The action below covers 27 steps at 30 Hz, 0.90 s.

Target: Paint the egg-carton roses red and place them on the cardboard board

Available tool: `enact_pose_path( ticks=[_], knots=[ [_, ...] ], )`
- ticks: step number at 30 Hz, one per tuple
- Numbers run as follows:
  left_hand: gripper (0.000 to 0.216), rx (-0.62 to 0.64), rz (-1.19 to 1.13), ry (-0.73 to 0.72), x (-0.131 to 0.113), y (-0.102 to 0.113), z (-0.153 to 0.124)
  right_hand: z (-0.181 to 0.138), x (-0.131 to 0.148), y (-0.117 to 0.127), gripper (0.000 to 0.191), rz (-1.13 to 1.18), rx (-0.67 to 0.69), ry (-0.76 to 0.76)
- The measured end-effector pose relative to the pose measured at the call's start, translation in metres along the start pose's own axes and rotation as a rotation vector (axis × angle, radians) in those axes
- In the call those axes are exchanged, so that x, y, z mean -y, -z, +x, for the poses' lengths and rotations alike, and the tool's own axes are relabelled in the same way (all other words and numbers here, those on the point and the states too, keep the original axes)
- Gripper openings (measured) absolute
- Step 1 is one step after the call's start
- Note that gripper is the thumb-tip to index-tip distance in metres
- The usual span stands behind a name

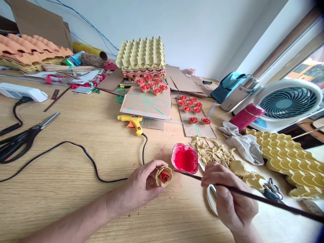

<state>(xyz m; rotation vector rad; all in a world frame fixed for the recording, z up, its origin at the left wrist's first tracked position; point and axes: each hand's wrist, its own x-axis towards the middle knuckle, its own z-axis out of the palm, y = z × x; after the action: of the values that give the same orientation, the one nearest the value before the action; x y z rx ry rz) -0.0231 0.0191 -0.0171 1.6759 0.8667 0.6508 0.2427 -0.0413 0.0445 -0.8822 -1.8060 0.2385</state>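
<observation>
In my left hand (144,184) I hold a rose made of egg-carton pulp (164,176), its centre red and its outer petals a bare cream yellow. My right hand (229,195) grips a long dark paintbrush (243,193), whose tip points left and lies close to the rose, apart from it. Just behind the two hands stands a small dish of red paint (185,158), smeared red up its walls. Cream scraps of torn pulp (215,150) are heaped to the right of the dish.
A yellow glue gun (131,122) and its black cord lie left of centre. Red roses (152,84) rest on cardboard (157,104), others on a second piece (198,130). Black scissors (27,136) lie left. Yellow egg trays (291,152), a pink bottle (248,116) and a fan (286,103) stand right.
</observation>
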Motion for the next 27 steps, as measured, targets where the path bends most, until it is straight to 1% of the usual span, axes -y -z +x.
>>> enact_pose_path(
  ticks=[4,7,12,17,22,24,27],
  knots=[
    [0.047,0.03,-0.009,-0.025,-0.003,0.002,0.0,0.0,0.007,-0.005,0.029,0.035,0.16,0.029],
    [0.045,0.049,-0.006,-0.041,-0.005,0.003,0.0,0.001,0.009,-0.009,0.03,0.002,0.227,0.057],
    [0.045,0.083,0.01,-0.078,-0.007,0.003,0.0,0.005,0.008,-0.013,0.031,-0.061,0.25,0.112],
    [0.043,0.106,0.012,-0.109,-0.006,0.004,0.0,0.006,0.007,-0.012,0.028,-0.082,0.277,0.091],
    [0.044,0.095,-0.002,-0.109,-0.003,0.004,0.0,0.003,0.006,-0.01,0.028,-0.038,0.241,0.041],
    [0.046,0.097,-0.011,-0.11,-0.002,0.004,0.001,0.004,0.006,-0.011,0.029,-0.039,0.245,0.048],
    [0.046,0.103,-0.003,-0.119,-0.001,0.004,0.001,0.008,0.007,-0.014,0.031,-0.077,0.293,0.084]
  ],
)
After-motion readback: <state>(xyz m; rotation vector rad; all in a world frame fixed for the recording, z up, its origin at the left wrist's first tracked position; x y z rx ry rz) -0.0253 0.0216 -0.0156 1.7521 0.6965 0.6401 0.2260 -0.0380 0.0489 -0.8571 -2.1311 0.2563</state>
